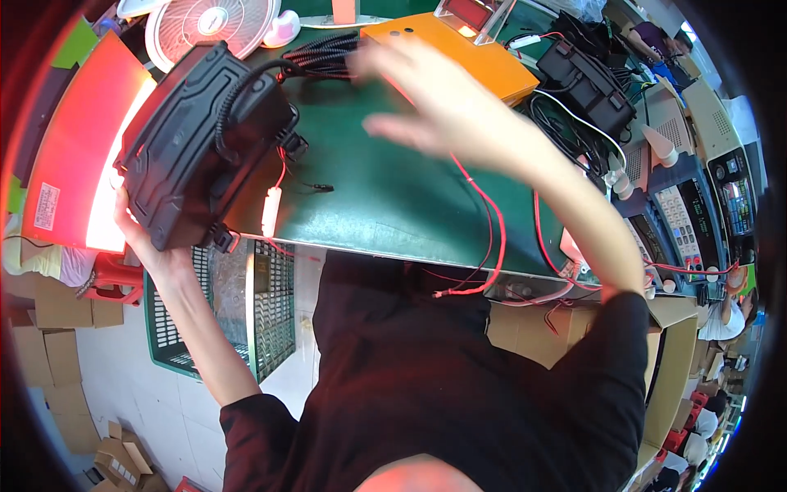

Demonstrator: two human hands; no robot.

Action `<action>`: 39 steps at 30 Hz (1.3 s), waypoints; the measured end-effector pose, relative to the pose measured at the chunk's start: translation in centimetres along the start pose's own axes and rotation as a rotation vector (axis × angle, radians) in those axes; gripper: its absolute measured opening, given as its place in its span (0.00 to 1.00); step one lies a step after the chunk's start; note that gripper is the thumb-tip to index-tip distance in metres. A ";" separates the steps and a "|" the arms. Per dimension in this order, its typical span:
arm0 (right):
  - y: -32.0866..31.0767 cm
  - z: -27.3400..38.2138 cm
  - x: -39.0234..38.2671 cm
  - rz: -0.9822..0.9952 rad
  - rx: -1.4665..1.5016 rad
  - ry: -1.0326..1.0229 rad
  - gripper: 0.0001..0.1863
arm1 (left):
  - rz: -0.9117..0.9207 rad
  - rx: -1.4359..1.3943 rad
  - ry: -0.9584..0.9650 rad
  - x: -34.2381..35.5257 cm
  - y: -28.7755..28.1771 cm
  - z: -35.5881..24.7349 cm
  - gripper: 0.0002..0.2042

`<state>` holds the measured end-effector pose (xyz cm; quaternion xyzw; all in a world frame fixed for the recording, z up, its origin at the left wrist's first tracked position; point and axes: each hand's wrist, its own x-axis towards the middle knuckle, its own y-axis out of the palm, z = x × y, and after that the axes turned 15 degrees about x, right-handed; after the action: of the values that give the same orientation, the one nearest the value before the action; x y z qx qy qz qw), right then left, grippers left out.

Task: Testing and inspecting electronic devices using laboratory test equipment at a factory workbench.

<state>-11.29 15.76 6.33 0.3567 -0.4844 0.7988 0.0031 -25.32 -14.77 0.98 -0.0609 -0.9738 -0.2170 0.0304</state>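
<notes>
My left hand (157, 251) grips a black plastic case (201, 143) by its lower left side; some of the fingers are hidden behind it. The case stands tilted over the left of the green-topped table (352, 193), with latches and a black corrugated tube on it. A thin red wire with a white inline piece (270, 211) hangs beside the case. Over the table, my right hand (426, 102) is blurred by motion, thumb spread from the fingers and nothing visible in it. Its fingertips are nearest the coiled black corrugated cable (324, 56) and the orange box (467, 53).
Left of the case glows a red-lit panel (78, 156), below a white fan (215, 20). Red leads (498, 217) cross the table's front edge. Another black case (586, 86) and bench instruments (689, 217) stand at right. A green crate (275, 316) sits below the edge.
</notes>
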 end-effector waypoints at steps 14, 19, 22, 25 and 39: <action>3.9 -0.5 8.5 -0.429 1.178 0.504 0.12 | 0.809 -0.574 -0.277 1.2 0.3 4.7 0.31; 7.2 1.1 8.0 -0.380 1.319 0.124 0.33 | 0.509 -1.255 -0.835 -3.0 7.9 5.7 0.14; 3.1 0.4 7.6 -0.337 0.189 -0.059 0.40 | 0.528 -1.549 -1.023 -4.3 9.1 6.1 0.13; 0.1 -3.2 6.5 -0.607 0.049 0.182 0.39 | 0.780 -1.680 -1.175 -5.5 11.7 6.5 0.13; -3.9 -3.4 6.5 -0.446 0.418 0.630 0.52 | 0.376 -0.367 -0.633 -1.3 7.2 5.4 0.28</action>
<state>-16.67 18.23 12.10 0.1845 -0.1988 0.9293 0.2507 -23.30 -6.11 -0.99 -0.3059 -0.8521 -0.3481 -0.2431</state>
